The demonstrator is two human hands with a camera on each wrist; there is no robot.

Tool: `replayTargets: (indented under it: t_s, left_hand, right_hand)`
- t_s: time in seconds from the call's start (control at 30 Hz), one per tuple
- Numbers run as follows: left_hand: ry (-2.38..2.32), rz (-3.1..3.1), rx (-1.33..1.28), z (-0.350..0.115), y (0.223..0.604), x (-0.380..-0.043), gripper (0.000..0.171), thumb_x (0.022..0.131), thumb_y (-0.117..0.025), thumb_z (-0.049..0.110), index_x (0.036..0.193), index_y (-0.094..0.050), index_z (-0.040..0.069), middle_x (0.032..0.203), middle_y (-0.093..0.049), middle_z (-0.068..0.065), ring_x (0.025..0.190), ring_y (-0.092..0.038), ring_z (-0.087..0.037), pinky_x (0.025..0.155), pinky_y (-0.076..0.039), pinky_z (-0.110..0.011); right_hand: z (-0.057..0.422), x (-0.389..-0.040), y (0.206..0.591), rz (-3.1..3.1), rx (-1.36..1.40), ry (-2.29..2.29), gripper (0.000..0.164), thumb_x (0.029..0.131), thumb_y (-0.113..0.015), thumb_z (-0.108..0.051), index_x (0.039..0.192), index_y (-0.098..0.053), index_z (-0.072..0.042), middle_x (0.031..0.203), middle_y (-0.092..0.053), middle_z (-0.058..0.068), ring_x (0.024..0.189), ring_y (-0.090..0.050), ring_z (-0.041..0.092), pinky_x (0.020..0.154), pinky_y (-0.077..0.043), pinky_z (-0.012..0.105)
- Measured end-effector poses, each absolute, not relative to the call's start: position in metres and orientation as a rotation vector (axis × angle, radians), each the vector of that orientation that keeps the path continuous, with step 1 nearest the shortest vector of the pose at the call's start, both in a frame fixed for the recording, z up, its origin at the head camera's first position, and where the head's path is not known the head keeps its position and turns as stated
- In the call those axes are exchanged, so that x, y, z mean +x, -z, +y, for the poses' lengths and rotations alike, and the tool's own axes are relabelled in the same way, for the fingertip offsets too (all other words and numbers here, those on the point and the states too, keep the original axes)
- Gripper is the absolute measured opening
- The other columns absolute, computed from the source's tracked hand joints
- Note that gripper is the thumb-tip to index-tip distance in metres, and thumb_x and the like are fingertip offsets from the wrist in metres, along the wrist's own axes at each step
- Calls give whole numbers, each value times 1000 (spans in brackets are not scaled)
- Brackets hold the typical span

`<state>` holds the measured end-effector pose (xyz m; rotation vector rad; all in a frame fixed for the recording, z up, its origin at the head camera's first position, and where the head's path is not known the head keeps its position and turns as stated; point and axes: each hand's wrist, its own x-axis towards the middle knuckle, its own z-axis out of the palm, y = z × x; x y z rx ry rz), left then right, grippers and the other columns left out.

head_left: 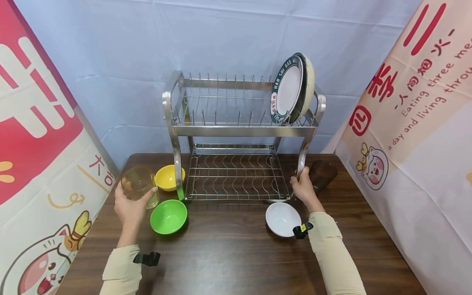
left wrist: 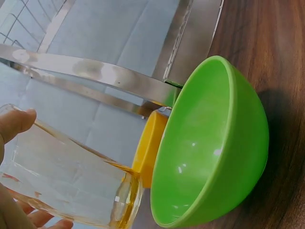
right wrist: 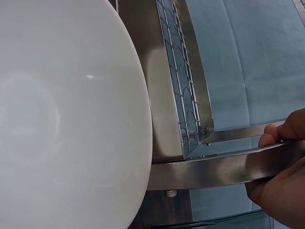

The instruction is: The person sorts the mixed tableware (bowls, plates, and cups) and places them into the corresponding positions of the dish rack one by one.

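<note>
My left hand (head_left: 130,209) grips a clear amber glass (head_left: 138,182), thumb on one side and fingers around the other. In the left wrist view the glass (left wrist: 71,176) leans beside a green bowl (left wrist: 205,152), with a yellow bowl (left wrist: 148,148) behind. On the other side, my right hand (head_left: 306,189) holds the right front leg of a two-tier metal dish rack (head_left: 243,131). The right wrist view shows thumb and fingers wrapped around that flat metal leg (right wrist: 214,171). A white bowl (head_left: 283,219) sits just in front of this hand, filling much of that view.
Plates (head_left: 289,90) stand upright at the right end of the rack's upper tier. A dark brown glass (head_left: 324,174) is on the wooden table (head_left: 228,258), right of the rack. Patterned cloths (head_left: 416,123) hang at both sides, and a pale cloth (head_left: 228,37) hangs behind.
</note>
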<state>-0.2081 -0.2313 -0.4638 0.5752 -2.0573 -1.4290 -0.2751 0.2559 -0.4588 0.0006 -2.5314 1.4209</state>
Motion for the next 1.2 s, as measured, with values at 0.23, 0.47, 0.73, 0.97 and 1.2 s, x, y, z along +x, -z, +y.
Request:
replayTargets:
  t_s: [0.23,0.47,0.73,0.97,1.2]
  left_hand:
    - [1441,-2069,560,-226,460,-205,96,63,-87,30,141,-35,10,133,-46,-10,120,-42,-25,95,-37,-43]
    - [1451,-2102,505,-216,454,-195,99,62,-88,30,142,-34,11,133,-47,-10,111,-47,-26,90,-40,-41]
    - [1412,-2094,351,-202,448,-182,94,59,-89,25,138,-40,9,125,-55,-6,111,-50,-18,77,-42,-22]
    - [1401,-2099,251,-195,444,-180,92,59,-90,22,136,-42,9,123,-56,-6,108,-52,-18,77,-42,-19]
    - [1381,-2133,127,-189,445,-182,91,61,-89,23,138,-41,14,118,-59,-5,98,-55,-16,74,-40,-21]
  right_hand:
    - [256,-275,459,-2526,8,-1441,23,91,-43,3,110,-29,4,88,-47,19,82,-49,34,71,-37,36]
    - [258,-276,460,-2509,19,-1533,25,93,-45,2,112,-29,5,89,-48,19,79,-52,29,68,-42,31]
    - [258,-271,459,-2511,-33,-1534,33,92,-53,-3,116,-32,7,90,-45,16,84,-45,30,73,-35,37]
    - [254,-261,451,-2530,-134,-1586,52,93,-53,-10,132,-24,5,114,-48,27,108,-46,37,90,-36,47]
    - [244,-246,438,-2481,-236,-1427,69,89,-57,-8,144,-15,2,132,-37,30,118,-39,42,95,-33,50]
